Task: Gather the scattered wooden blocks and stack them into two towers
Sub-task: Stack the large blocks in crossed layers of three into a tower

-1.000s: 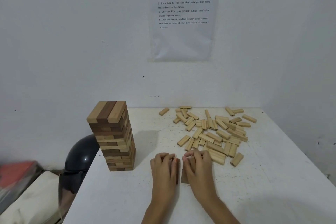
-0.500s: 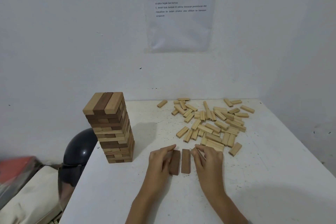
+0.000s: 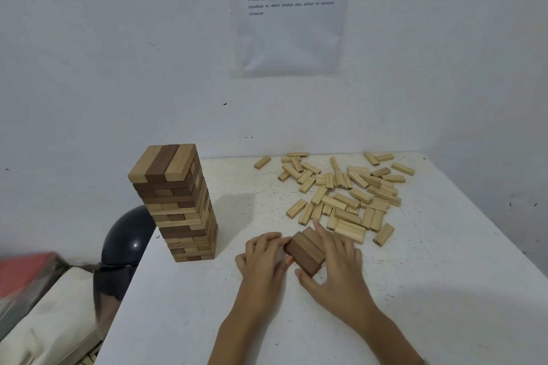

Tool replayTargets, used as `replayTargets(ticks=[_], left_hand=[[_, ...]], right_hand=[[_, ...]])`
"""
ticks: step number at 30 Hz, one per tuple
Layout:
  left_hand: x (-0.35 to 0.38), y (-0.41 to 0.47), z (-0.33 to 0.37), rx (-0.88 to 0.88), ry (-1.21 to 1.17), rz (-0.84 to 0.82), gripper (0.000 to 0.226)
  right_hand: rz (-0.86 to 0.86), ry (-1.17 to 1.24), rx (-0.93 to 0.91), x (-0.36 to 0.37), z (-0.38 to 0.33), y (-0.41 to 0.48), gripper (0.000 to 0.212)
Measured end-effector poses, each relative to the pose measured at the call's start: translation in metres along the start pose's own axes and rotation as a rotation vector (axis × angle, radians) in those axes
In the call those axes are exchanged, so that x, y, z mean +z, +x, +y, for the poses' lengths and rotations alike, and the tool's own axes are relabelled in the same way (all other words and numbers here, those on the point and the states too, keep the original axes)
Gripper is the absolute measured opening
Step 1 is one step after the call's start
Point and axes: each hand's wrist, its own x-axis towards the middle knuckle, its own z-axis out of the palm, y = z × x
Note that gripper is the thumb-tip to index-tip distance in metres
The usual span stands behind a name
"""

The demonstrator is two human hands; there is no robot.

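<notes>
A tall tower [image 3: 181, 204] of light and dark wooden blocks stands at the left of the white table [image 3: 444, 290]. Several loose light blocks [image 3: 347, 190] lie scattered at the back right. In front of them sits a small group of dark brown blocks [image 3: 305, 250], pressed side by side and turned at an angle. My left hand [image 3: 264, 258] touches the group's left end with curled fingers. My right hand [image 3: 335, 261] wraps over it from the right, thumb at the near end and index finger along the far side.
A black helmet [image 3: 127, 240] sits just off the table's left edge, with a beige bag [image 3: 44, 314] and something red [image 3: 26, 272] beside it. A printed sheet [image 3: 292, 9] hangs on the wall. The wall runs close behind the table.
Two dark blocks lay parallel between my hands half a second ago. They are now pushed together into one tight group and turned at an angle, with my right hand over them.
</notes>
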Motion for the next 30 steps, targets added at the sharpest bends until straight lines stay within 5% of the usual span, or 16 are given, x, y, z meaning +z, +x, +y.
replayTargets(ticks=[6,12,16,30], left_hand=[[-0.004,-0.004,0.008,-0.019,0.119,-0.115,0.077],[-0.001,-0.004,0.013,-0.036,0.321,-0.241,0.088],[0.002,-0.004,0.014,-0.021,0.359,-0.265,0.086],[0.008,-0.004,0.012,0.022,0.335,-0.266,0.081]], right_hand=[[-0.077,0.193,0.010,-0.007,0.003,0.007,0.077],[0.054,-0.279,-0.014,-0.008,0.024,0.000,0.083],[0.013,-0.487,0.011,-0.006,0.033,-0.005,0.084],[0.003,-0.522,0.020,0.002,0.028,-0.005,0.077]])
